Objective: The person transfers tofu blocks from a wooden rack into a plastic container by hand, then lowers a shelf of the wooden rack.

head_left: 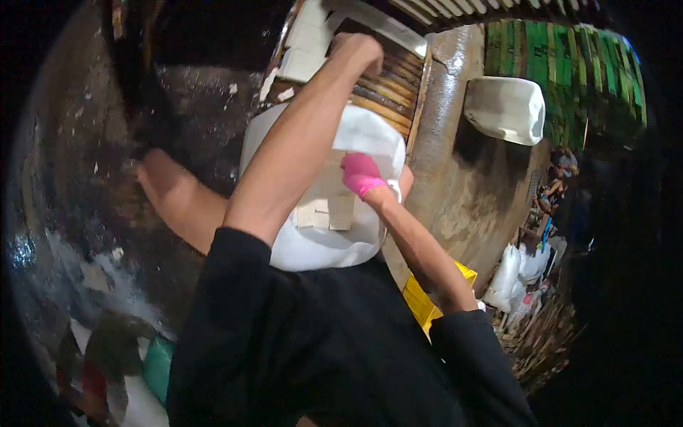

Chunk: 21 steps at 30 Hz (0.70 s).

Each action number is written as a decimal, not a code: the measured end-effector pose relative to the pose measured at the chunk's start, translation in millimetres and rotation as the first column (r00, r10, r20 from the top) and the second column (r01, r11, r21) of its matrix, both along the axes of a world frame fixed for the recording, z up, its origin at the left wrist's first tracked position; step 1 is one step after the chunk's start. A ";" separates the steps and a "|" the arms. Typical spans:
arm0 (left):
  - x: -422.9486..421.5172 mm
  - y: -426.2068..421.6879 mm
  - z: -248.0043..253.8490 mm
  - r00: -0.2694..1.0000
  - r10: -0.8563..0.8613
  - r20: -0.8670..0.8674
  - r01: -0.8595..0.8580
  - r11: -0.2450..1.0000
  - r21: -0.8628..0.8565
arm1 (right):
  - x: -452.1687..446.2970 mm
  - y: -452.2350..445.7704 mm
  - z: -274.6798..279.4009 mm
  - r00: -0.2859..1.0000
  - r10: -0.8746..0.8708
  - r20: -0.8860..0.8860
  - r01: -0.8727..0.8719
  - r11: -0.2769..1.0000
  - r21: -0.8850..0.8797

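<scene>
My bare left hand [358,53] is stretched forward, bent at the wrist over a frame of wooden slats [388,96]; its fingers point down and are mostly hidden and blurred. Closer to my body, a white tub [324,255] stands in front of me with pale, flat-sided blocks [333,212] inside. My right hand [361,174], in a pink glove, is over the tub beside the blocks. Its fingers are curled together, and whatever they hold is hidden.
White slabs or sheets [306,53] lie at the far end of the slatted frame. Another white tub [505,108] is at the right, near green slats [562,71]. A yellow crate [421,302] sits by my right forearm. White sacks [504,279] are farther right. Wet floor [206,99] lies left.
</scene>
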<state>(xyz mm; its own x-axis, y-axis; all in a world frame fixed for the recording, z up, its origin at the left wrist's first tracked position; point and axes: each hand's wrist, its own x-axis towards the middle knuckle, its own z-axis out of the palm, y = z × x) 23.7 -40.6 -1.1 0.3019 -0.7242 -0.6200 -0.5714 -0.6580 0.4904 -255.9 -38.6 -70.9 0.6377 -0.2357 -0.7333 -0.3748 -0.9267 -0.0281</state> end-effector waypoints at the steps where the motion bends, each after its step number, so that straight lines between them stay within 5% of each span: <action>1: -4.4 6.8 3.0 0.997 -0.041 0.070 0.045 0.998 -0.049 | 6.8 -1.0 4.1 0.998 -0.051 0.026 0.051 0.999 0.019; 2: -8.0 12.5 6.3 0.986 -0.064 0.155 0.079 0.992 -0.095 | -0.5 7.1 17.3 0.964 -0.003 0.268 -0.004 1.000 0.026; 3: -13.5 20.5 12.9 0.988 -0.033 0.152 0.051 0.992 -0.113 | 12.9 17.0 40.9 0.995 0.068 0.070 -0.070 0.997 0.036; 4: -16.6 30.6 17.5 0.990 0.003 0.138 0.013 0.993 -0.119 | -0.5 22.0 43.8 0.954 0.182 0.236 -0.198 0.979 0.043; 5: -14.7 32.8 23.6 0.992 0.002 0.126 0.008 0.997 -0.077 | 35.9 40.9 99.8 0.987 0.110 -0.116 -0.093 0.985 0.143; 7: -15.0 27.4 31.9 0.989 0.035 0.143 -0.029 0.999 -0.044 | 22.1 29.3 138.5 0.986 0.059 0.155 -0.130 0.852 0.507; 9: -9.3 21.4 35.7 0.978 0.108 0.178 -0.096 0.993 -0.072 | 45.0 -7.4 184.7 0.994 0.057 -0.094 0.058 0.456 0.888; 11: -7.2 21.1 38.1 0.955 0.237 0.181 -0.210 0.965 -0.158 | 50.2 -88.2 172.1 0.973 -0.156 -0.171 0.228 0.507 0.831; 12: -8.3 22.9 40.3 0.928 0.305 0.215 -0.262 0.942 -0.208 | 80.0 -89.6 178.3 0.894 -0.403 -0.197 0.224 0.021 0.974; 13: -7.7 23.4 34.7 0.914 0.339 0.223 -0.293 0.932 -0.215 | 80.1 -111.6 145.4 0.528 -0.764 -0.371 0.327 -0.221 0.919; 15: -4.3 24.4 34.3 0.906 0.369 0.207 -0.335 0.925 -0.182 | 103.0 -151.7 50.7 0.423 -0.891 -0.166 0.226 -0.074 0.971; 17: -1.5 24.3 34.8 0.898 0.370 0.238 -0.348 0.928 -0.130 | 111.4 -167.4 -62.9 0.337 -0.939 -0.065 0.462 0.105 0.881; 18: -2.1 24.2 32.7 0.894 0.371 0.252 -0.358 0.928 -0.100 | 127.5 -143.4 -52.9 0.347 -0.937 -0.025 0.581 0.194 0.790; 19: -2.7 25.5 29.6 0.894 0.365 0.260 -0.358 0.931 -0.073 | 134.2 -145.4 -132.4 0.380 -0.920 0.093 0.603 0.322 0.730; 20: 0.3 25.4 26.1 0.891 0.358 0.278 -0.358 0.932 -0.052 | 153.7 -136.5 -178.0 0.470 -0.778 0.417 0.582 0.628 0.516; 21: 1.9 25.9 22.8 0.891 0.346 0.293 -0.355 0.935 -0.024 | 168.7 -129.7 -203.3 0.907 -0.233 0.352 0.255 0.967 -0.017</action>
